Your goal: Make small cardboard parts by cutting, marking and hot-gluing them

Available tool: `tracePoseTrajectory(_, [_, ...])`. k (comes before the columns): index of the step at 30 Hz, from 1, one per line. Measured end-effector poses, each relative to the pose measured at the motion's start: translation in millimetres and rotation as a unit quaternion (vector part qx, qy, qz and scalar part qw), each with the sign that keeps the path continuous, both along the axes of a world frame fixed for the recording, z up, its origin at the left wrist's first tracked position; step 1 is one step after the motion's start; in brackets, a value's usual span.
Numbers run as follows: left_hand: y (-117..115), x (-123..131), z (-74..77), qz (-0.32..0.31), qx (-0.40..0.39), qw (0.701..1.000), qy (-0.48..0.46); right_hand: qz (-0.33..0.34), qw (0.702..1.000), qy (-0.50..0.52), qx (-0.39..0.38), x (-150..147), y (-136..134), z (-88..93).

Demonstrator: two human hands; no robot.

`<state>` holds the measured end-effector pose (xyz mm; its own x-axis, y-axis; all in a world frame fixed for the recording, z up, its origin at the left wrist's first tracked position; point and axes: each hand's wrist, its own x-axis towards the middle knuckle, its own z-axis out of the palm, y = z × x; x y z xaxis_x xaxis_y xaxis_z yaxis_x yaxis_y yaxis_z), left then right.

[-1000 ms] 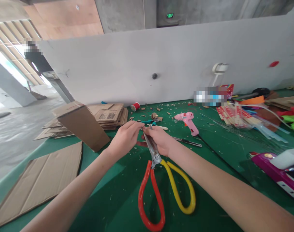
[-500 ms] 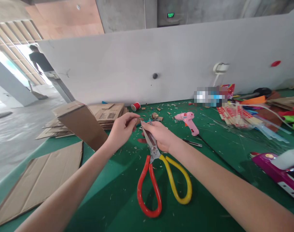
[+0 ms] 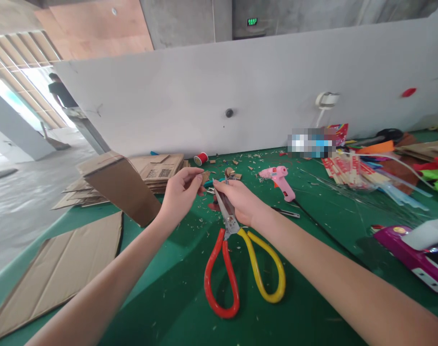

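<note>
Pinched between the thumb and fingers of my left hand (image 3: 183, 192) is a small brown cardboard piece (image 3: 205, 178). My right hand (image 3: 240, 199) is wrapped around the blades of a large pair of scissors (image 3: 230, 222), with one blade along the thumb side. The blades are slightly apart and point away from me. The scissors' red and yellow handle loops hang toward me, held by neither hand. A narrow gap lies between the two hands. Behind them, partly hidden, are a teal-handled tool (image 3: 213, 182) and small cardboard scraps.
A pink glue gun (image 3: 281, 181) lies to the right with its cord, beside a craft knife (image 3: 286, 212). A purple iron (image 3: 406, 250) is further right. Cardboard sheets (image 3: 60, 266) and a cardboard box (image 3: 123, 190) are at left. A red thread spool (image 3: 201, 158) stands by the wall.
My left hand has drawn slightly left, away from the scissors' tip, and the gap between my hands has widened. The scissors stay in my right hand.
</note>
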<state>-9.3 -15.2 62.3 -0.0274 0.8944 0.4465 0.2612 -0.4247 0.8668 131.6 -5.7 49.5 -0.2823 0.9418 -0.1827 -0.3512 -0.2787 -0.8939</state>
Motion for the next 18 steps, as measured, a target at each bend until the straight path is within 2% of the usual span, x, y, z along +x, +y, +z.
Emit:
tracePoseTrajectory(4, [-2.6,3.4,1.1,-0.009,-0.029,0.998,-0.049,-0.041,0.999,-0.004,-0.020,2.9,5.9,-8.1])
tracePoseTrajectory(10, [-7.7,8.7,3.8,-0.063,-0.058,0.990,-0.107,-0.125,0.992,0.019,-0.025,-5.6,8.4,-19.3])
tracePoseTrajectory(14, [-14.2,11.6,9.0,-0.091,-0.049,0.993,-0.063,-0.187,0.981,0.049,-0.001,-27.6,10.1,-27.6])
tracePoseTrajectory(18, [-18.0,9.7,15.4,-0.073,-0.017,0.997,0.007,-0.220,0.972,0.062,0.056,-54.2,20.9,-36.9])
